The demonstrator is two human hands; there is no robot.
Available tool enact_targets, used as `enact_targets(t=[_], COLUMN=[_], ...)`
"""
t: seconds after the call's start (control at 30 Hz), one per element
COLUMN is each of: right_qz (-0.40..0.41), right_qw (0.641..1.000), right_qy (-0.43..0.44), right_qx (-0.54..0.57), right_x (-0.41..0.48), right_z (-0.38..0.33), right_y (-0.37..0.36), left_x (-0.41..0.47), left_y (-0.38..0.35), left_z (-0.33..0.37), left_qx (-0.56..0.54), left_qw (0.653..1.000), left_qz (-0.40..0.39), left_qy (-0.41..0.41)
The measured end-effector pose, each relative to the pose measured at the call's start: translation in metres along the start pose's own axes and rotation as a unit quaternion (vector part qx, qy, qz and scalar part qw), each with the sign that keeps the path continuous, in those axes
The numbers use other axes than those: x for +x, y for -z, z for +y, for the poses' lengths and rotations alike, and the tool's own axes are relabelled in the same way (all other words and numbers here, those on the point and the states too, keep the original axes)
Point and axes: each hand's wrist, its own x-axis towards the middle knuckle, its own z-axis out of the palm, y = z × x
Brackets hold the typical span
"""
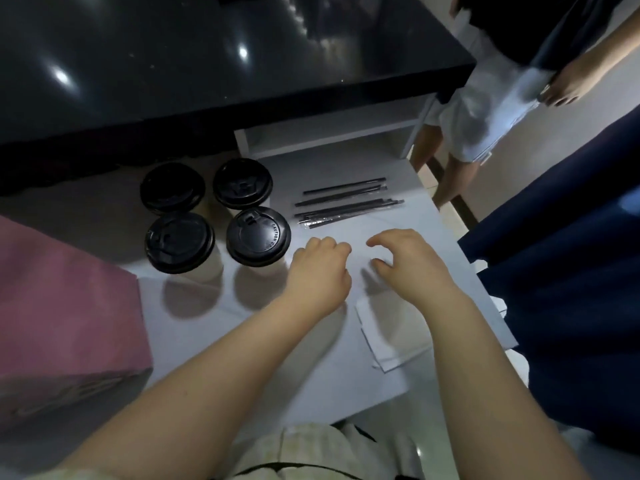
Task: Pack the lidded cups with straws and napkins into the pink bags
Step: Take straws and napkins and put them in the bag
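Four black-lidded cups upright, 2x2, centre-left; black straws flat at their right; white napkins stacked near-right; pink bag left.

A glossy black countertop spans the far side, with an open white shelf under its right end. Nearer lies a white table. Dark blue cloth hangs at its right edge, and a person in pale shorts stands beyond
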Motion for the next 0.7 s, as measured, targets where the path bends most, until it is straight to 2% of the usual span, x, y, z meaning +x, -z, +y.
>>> enact_targets(t=[0.13,0.33,0.53,0.7], right_qz=[-0.007,-0.034,0.015,0.055], right_qw=[1.0,0.998,0.994,0.995], right_qy=[0.015,0.034,0.049,0.055], right_qx=[0.015,-0.052,-0.1,-0.064], right_x=[0.033,0.096,0.125,0.132], right_z=[0.019,0.033,0.035,0.035], right_y=[-0.008,-0.021,-0.036,-0.044], left_x=[0.025,0.051,0.071,0.076], left_y=[-0.008,-0.009,-0.004,-0.005], left_z=[0.001,0.007,-0.003,-0.008], left_qx=[0.012,0.048,0.039,0.035], left_qw=[0.999,0.994,0.991,0.988], left_qz=[0.016,0.026,0.01,0.021], left_qy=[0.033,0.095,0.131,0.151])
